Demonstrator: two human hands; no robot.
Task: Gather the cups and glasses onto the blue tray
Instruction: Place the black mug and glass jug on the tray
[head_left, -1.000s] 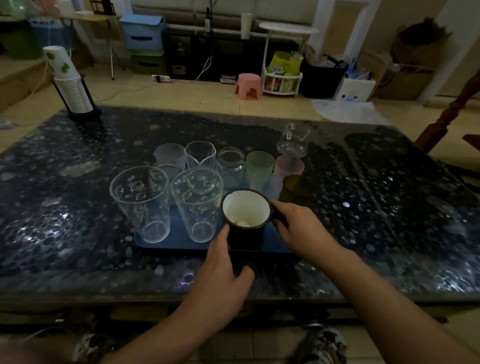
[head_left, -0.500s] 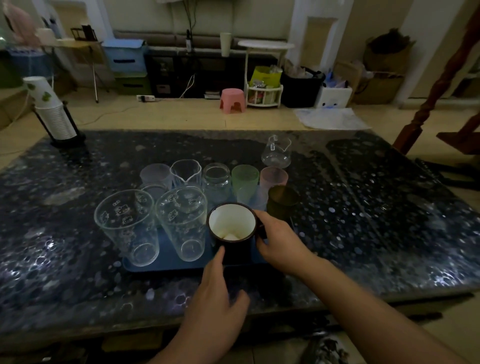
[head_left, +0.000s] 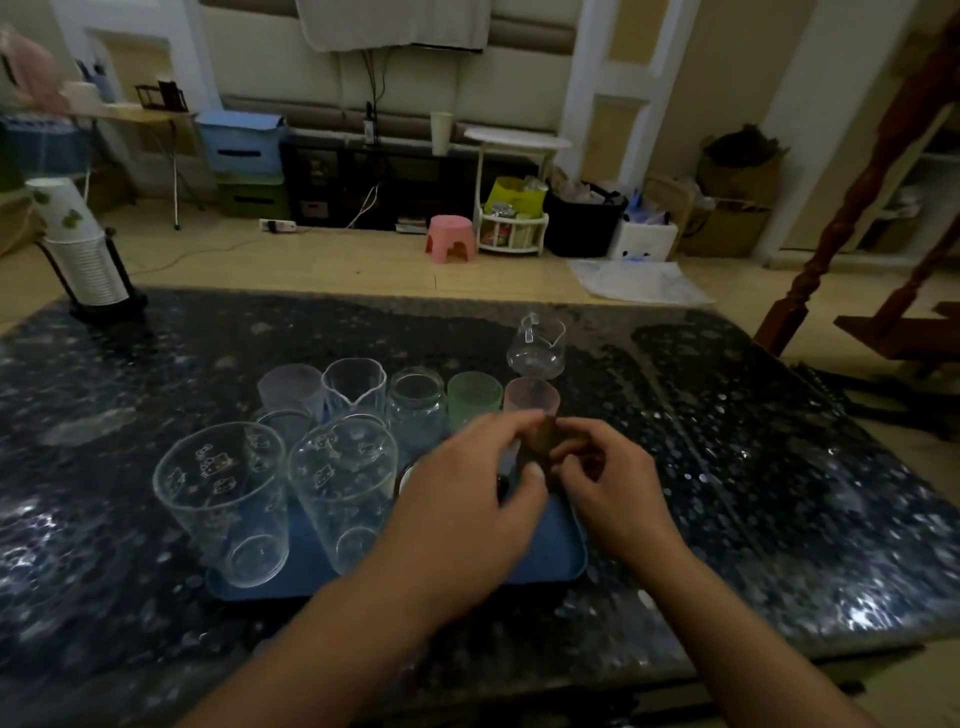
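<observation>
A blue tray (head_left: 569, 558) lies on the dark speckled table (head_left: 779, 467). Two tall clear printed glasses (head_left: 223, 499) (head_left: 343, 488) stand at its front left. Behind them are a frosted purple cup (head_left: 291, 389), a spouted clear glass (head_left: 355, 387), a jar (head_left: 415, 402), a green cup (head_left: 474, 400) and a pink cup (head_left: 532, 397). A small clear pitcher (head_left: 537, 345) stands farther back, off the tray. My left hand (head_left: 467, 488) and my right hand (head_left: 608, 478) meet over the tray's right part, both pinching a small brown cup (head_left: 540, 439). The dark mug is almost hidden under my left hand.
A stack of paper cups (head_left: 78, 249) in a black holder stands at the table's far left corner. Beyond the table a pink stool (head_left: 451, 238) and boxes sit on the floor. A wooden post (head_left: 831, 234) rises at the right.
Both hands have let go of the dark mug and moved back and right onto the brown cup. The camera has tilted up.
</observation>
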